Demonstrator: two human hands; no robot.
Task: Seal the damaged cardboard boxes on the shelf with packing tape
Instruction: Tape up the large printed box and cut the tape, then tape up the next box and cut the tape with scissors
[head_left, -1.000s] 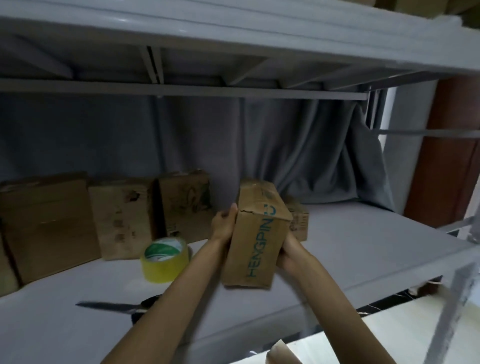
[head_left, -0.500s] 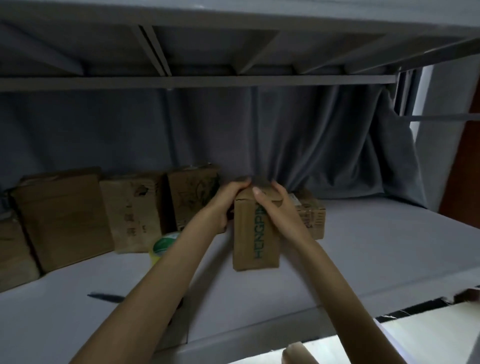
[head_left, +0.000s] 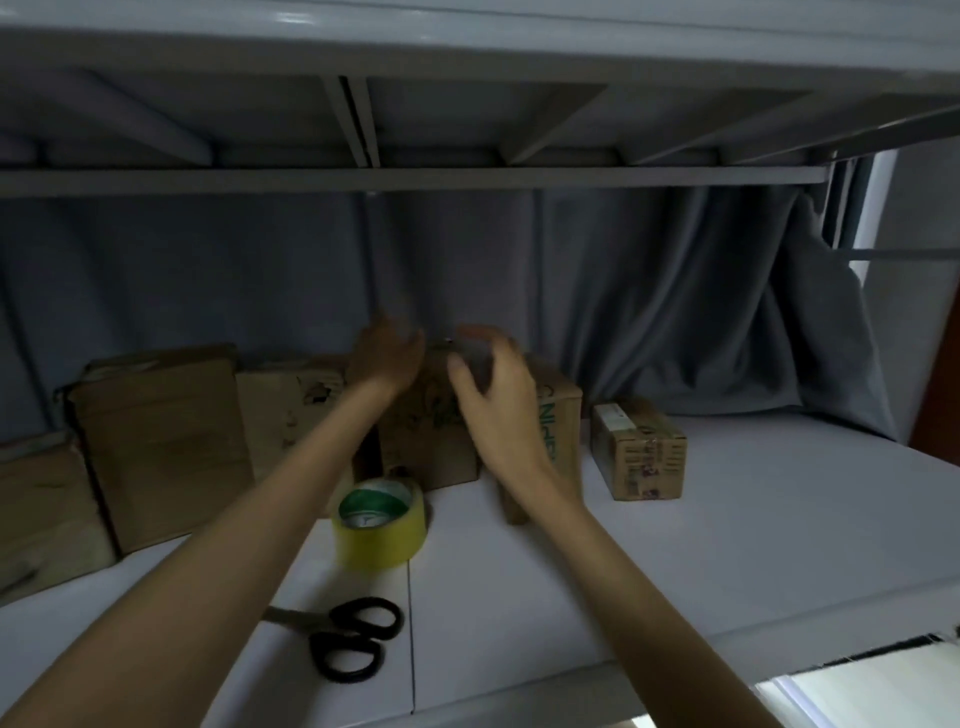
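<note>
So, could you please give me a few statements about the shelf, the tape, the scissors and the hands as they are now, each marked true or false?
1. The yellow roll of packing tape stands on the grey shelf in front of the cardboard boxes. True.
2. The black-handled scissors are held in the right hand. False: they lie on the shelf near its front edge, and no hand touches them.
3. The small taped cardboard box stands apart, to the right of the box with green lettering. True.
4. The left hand grips the tape roll. False: it is up by the boxes, fingers loose, holding nothing.
5. A grey curtain hangs behind the boxes. True.
</note>
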